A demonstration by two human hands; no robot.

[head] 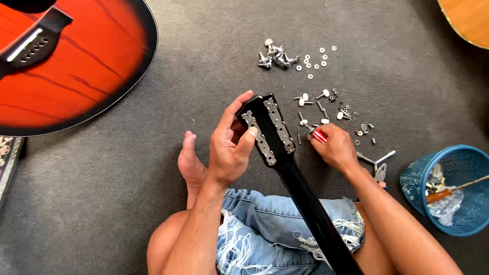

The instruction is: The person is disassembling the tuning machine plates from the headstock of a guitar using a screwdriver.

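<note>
My left hand [230, 145] grips the black guitar headstock [268, 127] from its left side, back face up, showing two metal tuner plates. The black neck [310, 209] runs down across my lap. My right hand [333, 147] rests on the floor mat just right of the headstock, holding a small red-handled tool [319, 134]. Loose tuning pegs, screws and washers [326, 109] lie scattered on the mat beyond my right hand.
A red sunburst guitar body [66, 61] lies at the upper left. More pegs and washers [285, 57] sit farther out. A blue mesh basket [451, 186] with scraps stands at right; pliers [378, 165] lie beside it. A second, tan guitar's edge [466, 20] shows top right.
</note>
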